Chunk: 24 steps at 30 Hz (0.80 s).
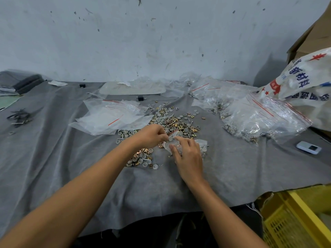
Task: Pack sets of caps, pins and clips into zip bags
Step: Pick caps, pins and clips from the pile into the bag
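Note:
A small clear zip bag [172,142] sits between my two hands over the grey cloth [71,158]. My right hand [188,158] pinches its lower part with thumb and fingers. My left hand [152,136] pinches the bag's mouth with curled fingertips. A grey cap shows inside the bag. Behind the hands lies a loose pile of grey caps, metal pins and brass clips [175,120]. A smaller heap of caps and clips [143,158] lies under my left wrist.
Empty zip bags [109,117] lie in a stack at the left. Filled bags [254,113] are heaped at the right, beside a printed woven sack [304,81]. A white device [308,147] lies at the right; a yellow crate [295,221] stands below the table edge.

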Available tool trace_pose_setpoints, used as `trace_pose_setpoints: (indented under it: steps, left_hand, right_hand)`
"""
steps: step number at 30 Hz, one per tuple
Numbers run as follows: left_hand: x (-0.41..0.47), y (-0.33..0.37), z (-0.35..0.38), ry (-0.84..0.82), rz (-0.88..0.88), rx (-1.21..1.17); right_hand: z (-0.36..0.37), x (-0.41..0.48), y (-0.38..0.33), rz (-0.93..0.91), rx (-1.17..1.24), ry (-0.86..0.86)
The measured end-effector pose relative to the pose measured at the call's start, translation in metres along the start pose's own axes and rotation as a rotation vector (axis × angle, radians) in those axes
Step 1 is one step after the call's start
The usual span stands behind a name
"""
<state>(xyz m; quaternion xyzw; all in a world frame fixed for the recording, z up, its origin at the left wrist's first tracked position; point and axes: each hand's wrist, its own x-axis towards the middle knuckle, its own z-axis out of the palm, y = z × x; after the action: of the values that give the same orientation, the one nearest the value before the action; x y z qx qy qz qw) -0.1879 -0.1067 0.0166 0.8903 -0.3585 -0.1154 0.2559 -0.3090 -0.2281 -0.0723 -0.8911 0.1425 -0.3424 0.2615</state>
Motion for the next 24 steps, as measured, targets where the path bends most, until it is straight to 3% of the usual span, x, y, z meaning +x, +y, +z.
trace_pose_setpoints:
  steps: [10,24]
  left_hand:
    - [-0.001,-0.010,0.002,0.076,-0.116,-0.524]
    - [0.002,0.004,0.012,0.098,-0.061,-0.529]
  right_hand:
    - [-0.001,0.000,-0.001,0.003,0.003,0.004]
    - [-0.002,0.000,-0.002,-0.001,0.007,0.000]
